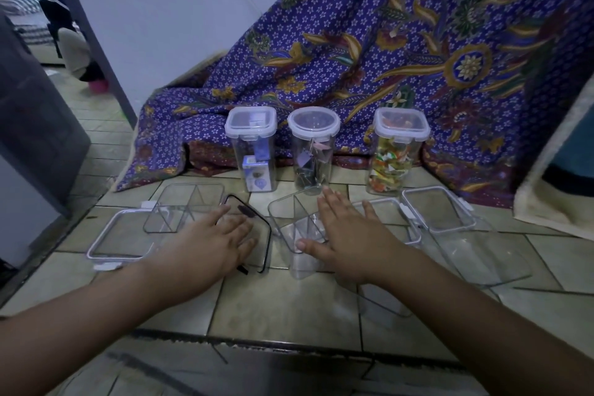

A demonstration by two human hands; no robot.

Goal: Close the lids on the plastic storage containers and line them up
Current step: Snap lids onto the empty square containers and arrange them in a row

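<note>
Two flat hands, left hand (215,241) and right hand (350,235), over clear plastic containers (295,235)

Three lidded tall containers (313,151) are standing in a row; clear empty containers (297,228) and loose lids (120,235) are lying in front.

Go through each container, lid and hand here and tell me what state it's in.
Three tall jars: upright, lids on.
Left divided container: open, no lid.
Middle divided container: open, under right hand.
Right container: open.
Black-rimmed lid: loose, under left hand.
Left hand: open, flat.
Right hand: open, flat.
</note>
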